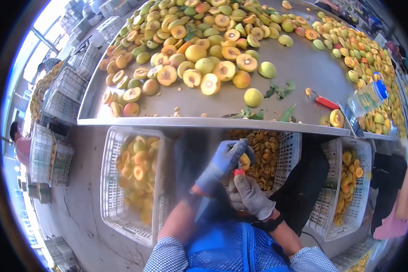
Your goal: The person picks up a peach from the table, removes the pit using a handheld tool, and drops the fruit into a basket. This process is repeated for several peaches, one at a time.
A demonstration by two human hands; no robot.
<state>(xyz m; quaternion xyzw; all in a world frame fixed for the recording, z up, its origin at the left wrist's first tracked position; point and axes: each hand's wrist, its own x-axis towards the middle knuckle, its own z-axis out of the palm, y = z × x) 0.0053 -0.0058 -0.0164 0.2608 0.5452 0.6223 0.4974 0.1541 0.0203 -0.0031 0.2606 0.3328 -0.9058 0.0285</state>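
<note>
My left hand (222, 161), in a grey-blue glove, is closed around a yellow peach half (245, 160), most of it hidden by the fingers. Just below, my right hand (253, 195), also gloved, grips a small red-handled tool (239, 172) held up against the fruit. The tool's working end is hidden. Both hands are above a crate (291, 156) of cut peach pieces (266, 147), in front of the table edge.
Many whole and halved peaches (204, 65) cover the metal table (299, 68). Another red-handled tool (325, 101), a knife (350, 119) and a clear plastic bottle (366, 100) lie there. Fruit-filled crates stand left (109, 181) and right (328, 199). Another person's pink clothing (401, 213) shows at right.
</note>
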